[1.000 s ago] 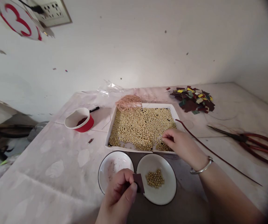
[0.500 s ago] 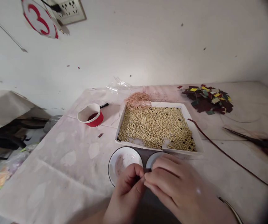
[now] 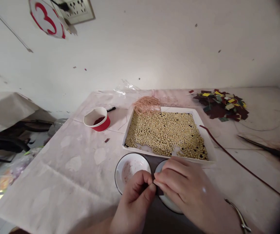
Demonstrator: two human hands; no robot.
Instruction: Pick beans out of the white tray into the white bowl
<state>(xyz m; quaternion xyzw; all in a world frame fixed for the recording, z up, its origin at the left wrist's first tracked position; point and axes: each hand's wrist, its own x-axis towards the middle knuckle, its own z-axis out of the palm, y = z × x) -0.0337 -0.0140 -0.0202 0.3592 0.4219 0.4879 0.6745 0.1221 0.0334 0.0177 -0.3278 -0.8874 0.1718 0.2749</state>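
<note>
My left hand (image 3: 135,201) and my right hand (image 3: 186,188) meet fingertip to fingertip above two small bowls. Both are closed in a pinch on a small dark piece (image 3: 159,191), mostly hidden by the fingers; its kind is not clear. Beneath the left hand is a dark-rimmed white bowl (image 3: 133,160) with reddish residue inside. The right hand largely covers a second bowl (image 3: 170,204). Just beyond the hands lies a white tray (image 3: 209,152) filled with pale yellow round beads (image 3: 164,130), several dark ones among them.
Pinkish thread (image 3: 146,104) rests over the tray's back left corner. A red and white paper cup (image 3: 103,124) and a black marker (image 3: 111,109) stand left. Right are a pile of dark and coloured scraps (image 3: 221,105), a dark red strip (image 3: 232,158) and dark scissors-like blades (image 3: 256,143).
The view has shifted slightly, moving the scene rightwards. The dark strip seen between my fingertips is now more hidden, and more of the right bowl shows below my right hand.
</note>
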